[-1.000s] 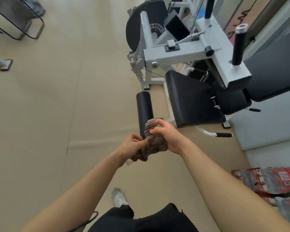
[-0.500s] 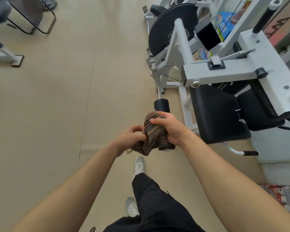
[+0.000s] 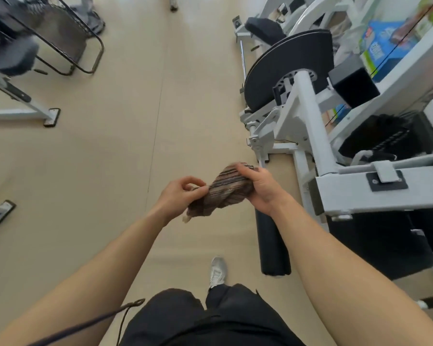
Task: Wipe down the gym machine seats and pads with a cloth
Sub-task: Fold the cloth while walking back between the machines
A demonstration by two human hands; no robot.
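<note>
Fingers [image 3: 246,171] of the right hand [image 3: 263,189] curl over one end of the striped brown cloth [image 3: 225,192]; the left hand [image 3: 176,196] pinches the other end. Held above the floor [image 3: 98,171], the cloth is near the machine's black roller pad [image 3: 273,245].

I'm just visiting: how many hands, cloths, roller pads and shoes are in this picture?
Hands: 2, the left hand and the right hand
Cloths: 1, the striped cloth, held by both hands
Roller pads: 1, the black roller pad
Shoes: 1, the white shoe
Total: 5
</note>
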